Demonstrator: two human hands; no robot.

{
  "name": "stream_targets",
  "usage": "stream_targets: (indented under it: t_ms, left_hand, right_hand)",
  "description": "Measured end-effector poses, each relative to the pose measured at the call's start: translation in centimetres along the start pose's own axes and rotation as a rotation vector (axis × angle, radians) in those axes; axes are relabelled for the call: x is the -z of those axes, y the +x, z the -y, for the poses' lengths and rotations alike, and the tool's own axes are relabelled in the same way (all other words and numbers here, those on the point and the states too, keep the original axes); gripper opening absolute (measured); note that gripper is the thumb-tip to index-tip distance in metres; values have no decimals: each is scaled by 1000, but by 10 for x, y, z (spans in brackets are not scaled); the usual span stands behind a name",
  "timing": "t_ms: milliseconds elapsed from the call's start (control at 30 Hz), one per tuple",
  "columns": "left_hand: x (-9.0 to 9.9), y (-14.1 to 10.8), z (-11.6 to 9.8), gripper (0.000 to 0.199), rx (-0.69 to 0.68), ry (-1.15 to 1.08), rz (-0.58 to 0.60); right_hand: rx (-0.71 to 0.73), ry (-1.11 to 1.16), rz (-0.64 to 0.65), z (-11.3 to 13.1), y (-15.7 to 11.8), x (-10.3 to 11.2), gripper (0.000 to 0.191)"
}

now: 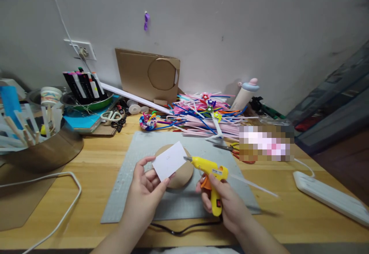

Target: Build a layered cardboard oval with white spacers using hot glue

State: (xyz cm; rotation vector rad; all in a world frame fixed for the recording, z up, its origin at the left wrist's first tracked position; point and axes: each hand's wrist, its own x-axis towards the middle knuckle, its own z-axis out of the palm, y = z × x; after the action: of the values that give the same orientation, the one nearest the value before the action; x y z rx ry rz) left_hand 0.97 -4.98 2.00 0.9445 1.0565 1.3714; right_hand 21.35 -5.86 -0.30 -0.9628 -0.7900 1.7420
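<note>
Between the thumb and fingers of my left hand (150, 186) is a small white card (170, 161), held tilted with a small spot near its middle. My right hand (223, 200) is wrapped round the handle of a yellow glue gun (211, 169), fingers at its orange trigger. The gun's metal nozzle points left, close to the card's right edge; I cannot tell if they touch. A clear glue stick (256, 186) sticks out of its back. Below the card, partly hidden, a round cardboard disc (184, 177) lies on a grey cutting mat (121, 192).
Behind the mat lie many pipe cleaners (198, 121) and pliers (223, 146). A metal bowl (57, 150) of sticks stands left, with white scissors (111, 116) beyond it. A power strip (328, 198) is at right. A black cord (178, 231) runs along the front.
</note>
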Motion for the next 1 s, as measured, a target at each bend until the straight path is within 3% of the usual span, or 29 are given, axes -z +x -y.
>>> stream_targets:
  t_ms: [300,433,600,700,800,1000]
  left_hand:
    - [1,-6,4,46,-223,85,10]
    - [13,-9,17,45,-468,354,24]
    - [32,-4,19,55,-922,760,61]
    - [40,1,10,55,-1093,957,207]
    - [44,2,0,51,-1157,1126,372]
    - [33,-4,-7,35,-1222,1319,364]
  right_hand:
    - [-276,317,88,-5,-2,2,36]
    - [-376,352,88,-2,-4,5,34]
    - [-460,369,115,7,-5,7,31]
    - [-426,314,92,10,-5,7,31]
    - [-322,214,42,10,-5,4,34]
    - [-68,-93,-87,9,-9,-5,40]
